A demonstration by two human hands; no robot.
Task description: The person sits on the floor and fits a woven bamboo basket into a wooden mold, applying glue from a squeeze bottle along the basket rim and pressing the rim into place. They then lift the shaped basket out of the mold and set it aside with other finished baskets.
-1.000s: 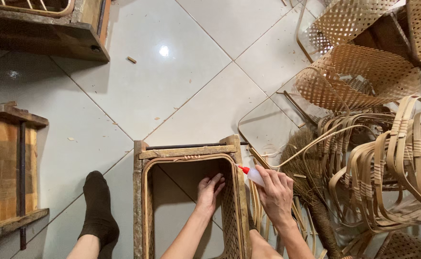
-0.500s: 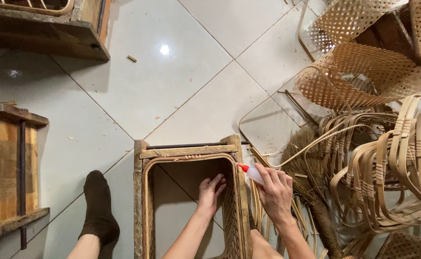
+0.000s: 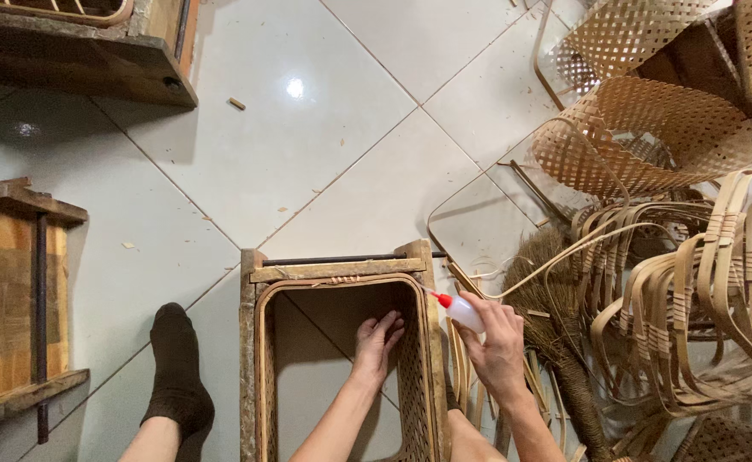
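Nothing has shifted since the earlier frames. Right hand (image 3: 497, 342) stays curled around a small glue bottle (image 3: 460, 311), red nozzle at the woven basket's (image 3: 414, 359) right rim; left hand (image 3: 377, 340), open, presses its inner wall. Basket looks light, springy; best gripped by its rim.

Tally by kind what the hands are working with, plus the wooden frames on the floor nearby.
Hands: 2, left hand inside the basket, right hand holding the bottle
Squeeze bottle with red nozzle: 1
Woven rattan basket in a wooden mould frame: 1
Other wooden frames: 2, left and top left
Total: 6
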